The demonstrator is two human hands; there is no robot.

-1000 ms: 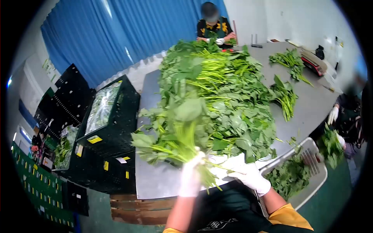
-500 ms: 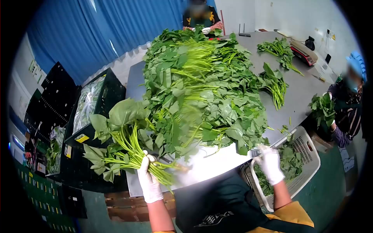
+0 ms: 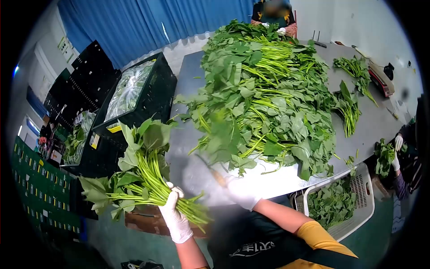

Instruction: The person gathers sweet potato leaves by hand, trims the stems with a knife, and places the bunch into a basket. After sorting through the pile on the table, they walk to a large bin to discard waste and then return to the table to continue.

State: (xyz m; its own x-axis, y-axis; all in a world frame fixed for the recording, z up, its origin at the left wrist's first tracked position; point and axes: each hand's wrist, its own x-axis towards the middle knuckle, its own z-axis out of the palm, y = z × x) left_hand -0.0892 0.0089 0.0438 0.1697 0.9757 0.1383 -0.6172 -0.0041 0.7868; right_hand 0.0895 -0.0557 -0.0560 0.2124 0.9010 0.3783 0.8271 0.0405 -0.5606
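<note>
My left hand [image 3: 174,215], in a white glove, is closed around a bunch of leafy green stems [image 3: 154,177]. The leaves fan out to the left, and the cut stem ends stick out to the right of the fist. My right hand [image 3: 244,193], also gloved, is over the front of the metal table [image 3: 186,157]. Its blurred fingers are right at the wooden handle of a knife-like tool [image 3: 218,178], and whether they grip it I cannot tell. Just beyond lies a large heap of leafy stems [image 3: 273,98].
A white basket of leaves [image 3: 363,197] stands at the table's right front edge. Dark crates [image 3: 168,85] with bagged greens are at the left. Smaller bunches [image 3: 349,110] and a red scale [image 3: 380,80] lie on the right. One person [image 3: 273,18] works opposite, another [image 3: 410,152] at right.
My right hand has moved left from above the basket to the wooden handle. My left hand keeps its bunch. The view has turned, so the table now appears farther right.
</note>
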